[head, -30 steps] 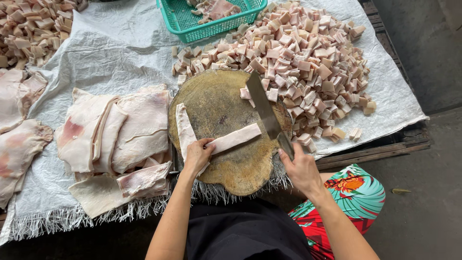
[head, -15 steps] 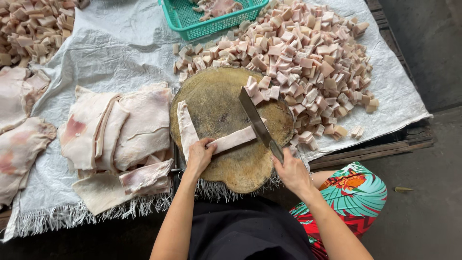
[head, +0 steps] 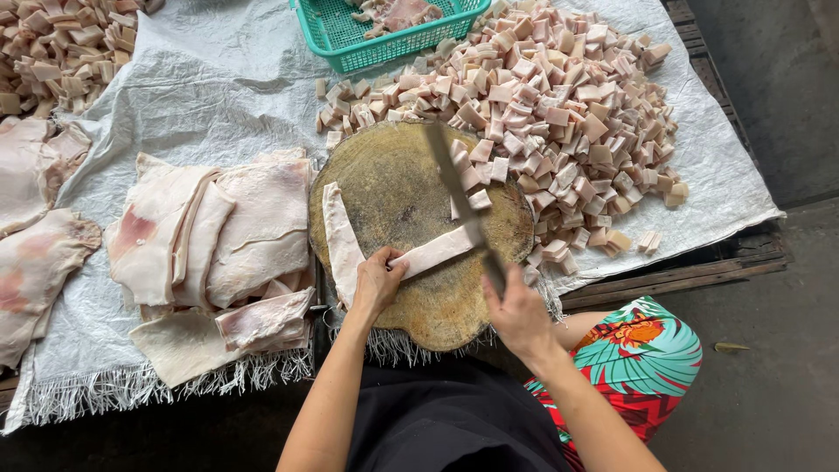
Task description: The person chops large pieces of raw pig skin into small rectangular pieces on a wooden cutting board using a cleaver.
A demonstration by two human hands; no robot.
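The left hand pinned a pale meat strip on the round chopping block, toward six o'clock. The right hand gripped a cleaver; its handle was hidden in the fist and its blade blurred, crossing the strip's three-o'clock end.

Daylit grey concrete floor beside a low wooden slatted platform.

no packages, labels, signs or screens in view.
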